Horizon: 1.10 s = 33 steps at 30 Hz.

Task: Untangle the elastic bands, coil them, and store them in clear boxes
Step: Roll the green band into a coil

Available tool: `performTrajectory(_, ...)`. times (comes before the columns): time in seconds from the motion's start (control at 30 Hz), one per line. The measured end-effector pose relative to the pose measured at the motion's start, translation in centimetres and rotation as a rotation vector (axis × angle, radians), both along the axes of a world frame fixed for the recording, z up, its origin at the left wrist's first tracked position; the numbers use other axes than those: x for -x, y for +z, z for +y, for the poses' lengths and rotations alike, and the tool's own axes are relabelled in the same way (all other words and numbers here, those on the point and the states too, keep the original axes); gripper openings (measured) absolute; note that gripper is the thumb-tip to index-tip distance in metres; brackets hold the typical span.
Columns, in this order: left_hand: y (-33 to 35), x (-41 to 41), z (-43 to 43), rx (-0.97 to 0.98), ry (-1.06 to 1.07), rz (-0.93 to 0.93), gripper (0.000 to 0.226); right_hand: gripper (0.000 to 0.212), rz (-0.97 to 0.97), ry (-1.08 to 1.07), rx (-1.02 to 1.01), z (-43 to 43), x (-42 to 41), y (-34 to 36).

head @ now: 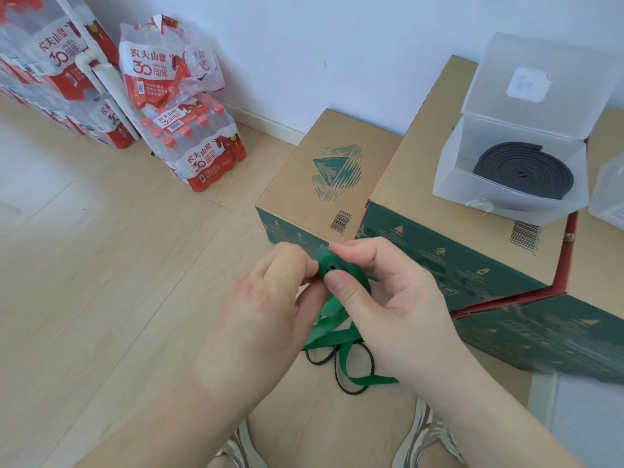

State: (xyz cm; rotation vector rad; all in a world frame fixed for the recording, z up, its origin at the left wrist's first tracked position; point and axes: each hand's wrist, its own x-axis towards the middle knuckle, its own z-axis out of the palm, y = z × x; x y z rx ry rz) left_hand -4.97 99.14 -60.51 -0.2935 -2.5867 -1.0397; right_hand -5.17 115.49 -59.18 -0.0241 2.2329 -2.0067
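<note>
Green elastic band (325,265) coil facing camera, tail downward, pinched by left hand (266,305), right hand (395,298)

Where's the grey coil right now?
Head view, upper right: the grey coil lies inside the open clear box, which stands on the larger carton, right of the smaller carton.

A home storeroom: wood-look floor (101,265), stacked bottled-water packs (189,143), cardboard cartons (320,170).
</note>
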Motion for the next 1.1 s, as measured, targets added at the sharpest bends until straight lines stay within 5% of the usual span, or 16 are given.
performTrajectory(0.23,0.1,0.1,0.2,0.034,-0.089,0.079,0.005,0.031,0.016,-0.066,0.018,0.8,0.3,-0.2)
performTrajectory(0.37,0.6,0.4,0.0,0.046,-0.146,0.145,0.034,0.028,0.024,-0.029,-0.008,0.8,0.2,0.0)
performTrajectory(0.47,0.3,0.6,0.2,0.098,-0.221,0.163,0.035,0.024,0.006,-0.015,0.015,0.8,0.2,0.2)
performTrajectory(0.7,0.6,0.4,0.2,0.029,-0.153,0.082,0.035,0.021,-0.104,-0.041,0.169,0.7,0.2,0.9)
performTrajectory(1.1,0.7,0.4,0.0,-0.046,-0.056,0.062,0.015,0.023,0.05,-0.085,0.081,0.1,-0.2,0.0)
